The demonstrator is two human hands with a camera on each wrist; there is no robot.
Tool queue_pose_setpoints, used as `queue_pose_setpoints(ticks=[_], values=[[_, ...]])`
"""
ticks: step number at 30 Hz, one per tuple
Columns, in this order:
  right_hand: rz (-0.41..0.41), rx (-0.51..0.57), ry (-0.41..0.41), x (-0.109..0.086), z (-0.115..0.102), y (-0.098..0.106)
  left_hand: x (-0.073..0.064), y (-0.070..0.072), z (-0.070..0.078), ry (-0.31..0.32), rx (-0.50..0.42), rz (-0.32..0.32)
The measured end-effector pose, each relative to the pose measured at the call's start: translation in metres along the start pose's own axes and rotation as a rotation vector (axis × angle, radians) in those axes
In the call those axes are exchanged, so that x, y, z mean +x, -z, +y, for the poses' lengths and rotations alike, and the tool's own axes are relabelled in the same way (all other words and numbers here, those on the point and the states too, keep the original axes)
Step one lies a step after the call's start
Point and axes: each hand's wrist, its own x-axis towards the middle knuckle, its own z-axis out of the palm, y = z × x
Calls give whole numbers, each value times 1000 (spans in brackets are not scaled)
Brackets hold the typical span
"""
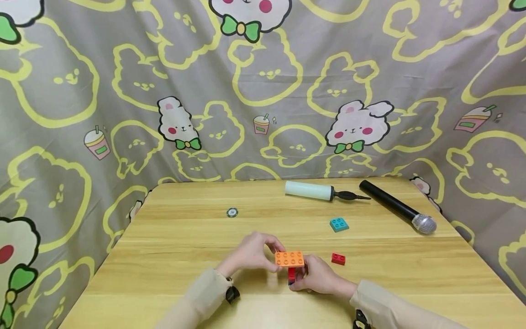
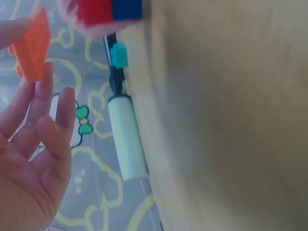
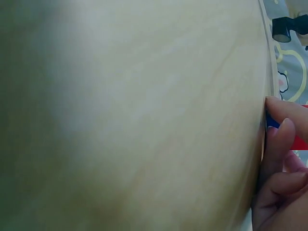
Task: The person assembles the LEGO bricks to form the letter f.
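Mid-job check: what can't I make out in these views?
Head: upper end of the held red plastic block, behind the studded orange rectangular plastic block.
Head: most of the held blue plastic block, behind the right hand.
Left wrist: full outline of the red and blue blocks, cut off by the top edge.
Head: rim markings on the round dark-and-white chip, too small.

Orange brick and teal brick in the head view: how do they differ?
The orange brick is longer, with eight studs in two rows; the teal brick is shorter, with four. The orange brick is held above the table in the left grip; the teal brick lies on the table, untouched. Both have their studs facing up.
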Motion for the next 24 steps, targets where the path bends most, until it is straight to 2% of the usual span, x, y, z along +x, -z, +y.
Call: queue_pose_setpoints(ticks=[9, 15, 19, 24], values=[[8, -6, -8, 2, 0, 0, -1, -13, 0, -22, 106, -14], [-1, -3, 6, 1, 2, 3, 1, -14, 4, -21, 139, -13], [-2, -41, 19, 1, 4, 4, 2, -14, 5, -12, 148, -26], [-7, -76, 27, 0, 6, 3, 2, -16, 2, -32, 185, -52]])
